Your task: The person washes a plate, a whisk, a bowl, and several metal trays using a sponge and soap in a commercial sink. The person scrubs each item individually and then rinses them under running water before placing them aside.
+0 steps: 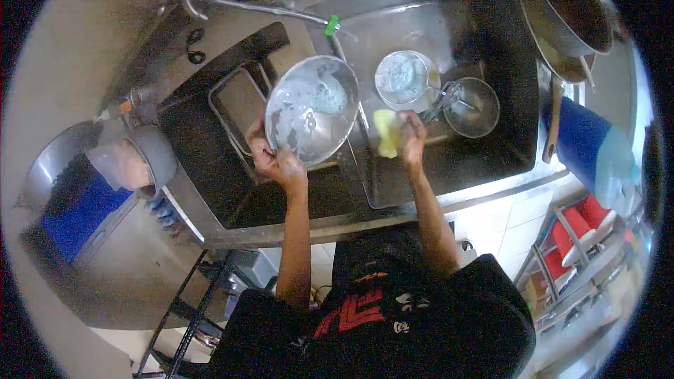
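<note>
Sink [505, 193], steel-rimmed with two dark, dull-floored basins, fills the middle of my remote view. Above its left basin [246, 200] I log a wide, round, shiny metal bowl [312, 123], lifted and tilted, its hollow showing. The left hand [281, 167] has its fingers closed on the lower-left rim. Beneath sits a rectangular, round-cornered tray [239, 109]. In the right basin [481, 158]: a clear, smooth round bowl [472, 126], glass or plastic, with a thin metal utensil [444, 100] leaning in it, and beside it a smaller round vessel [378, 81], frothy inside. Last entry: a soft yellow sponge [385, 133], slightly blurred, gripped in the curled right hand [413, 139], apart from the metal bowl.

Progress, my judgement: washing is partway. Patchy white suds [330, 98] streak the metal interior, so rinsing seems left; the right-hand vessels look unfinished too (froth hides the smaller one's bottom; I cannot confirm).
</note>
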### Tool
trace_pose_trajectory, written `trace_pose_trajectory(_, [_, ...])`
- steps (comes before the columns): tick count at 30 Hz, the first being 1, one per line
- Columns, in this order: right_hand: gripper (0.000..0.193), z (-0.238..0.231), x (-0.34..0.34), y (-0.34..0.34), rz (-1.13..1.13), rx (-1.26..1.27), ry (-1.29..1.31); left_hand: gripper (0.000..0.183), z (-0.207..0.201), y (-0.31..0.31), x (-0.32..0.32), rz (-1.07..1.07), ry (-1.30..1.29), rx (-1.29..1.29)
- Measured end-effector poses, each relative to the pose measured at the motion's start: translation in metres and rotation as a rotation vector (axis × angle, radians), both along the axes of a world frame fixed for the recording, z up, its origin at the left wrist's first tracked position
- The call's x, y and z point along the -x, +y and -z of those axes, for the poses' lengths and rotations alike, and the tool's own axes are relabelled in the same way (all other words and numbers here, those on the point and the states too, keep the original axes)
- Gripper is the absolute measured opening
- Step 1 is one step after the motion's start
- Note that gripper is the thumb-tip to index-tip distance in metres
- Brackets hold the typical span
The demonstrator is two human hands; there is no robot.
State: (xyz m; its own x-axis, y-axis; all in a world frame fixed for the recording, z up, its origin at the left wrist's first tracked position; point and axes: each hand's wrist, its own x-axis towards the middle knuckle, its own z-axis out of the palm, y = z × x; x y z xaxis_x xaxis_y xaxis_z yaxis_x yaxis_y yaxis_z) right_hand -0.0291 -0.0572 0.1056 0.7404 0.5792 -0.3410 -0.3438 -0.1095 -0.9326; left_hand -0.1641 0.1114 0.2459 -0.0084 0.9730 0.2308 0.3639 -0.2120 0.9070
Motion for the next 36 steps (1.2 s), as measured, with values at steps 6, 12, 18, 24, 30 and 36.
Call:
trace_pose_trajectory(6, [0.031,-0.075,0.025,0.045,-0.801,0.498,-0.862,0.027,0.012,-0.025,-0.020,-0.057,-0.121,0.095])
trace_pose_trajectory(12, [0.031,-0.065,0.012,0.050,-0.906,0.174,-0.843,0.011,0.021,-0.032,-0.014,-0.106,-0.157,0.015])
trace_pose_trajectory(18, [0.041,-0.076,0.034,0.040,-0.867,0.103,-0.657,0.025,0.040,-0.040,0.002,-0.099,-0.257,0.115])
trace_pose_trajectory(24, [0.032,-0.099,0.037,0.043,-0.803,-0.084,-0.633,0.034,0.027,-0.050,-0.015,-0.105,-0.271,0.072])
trace_pose_trajectory(30, [0.028,-0.119,0.015,0.048,-0.948,0.237,-0.572,0.016,0.040,-0.051,-0.010,-0.102,-0.004,-0.014])
trace_pose_trajectory(36, [0.032,-0.059,0.005,0.051,-0.824,0.343,-0.714,0.016,0.045,-0.037,-0.015,-0.159,-0.139,-0.074])
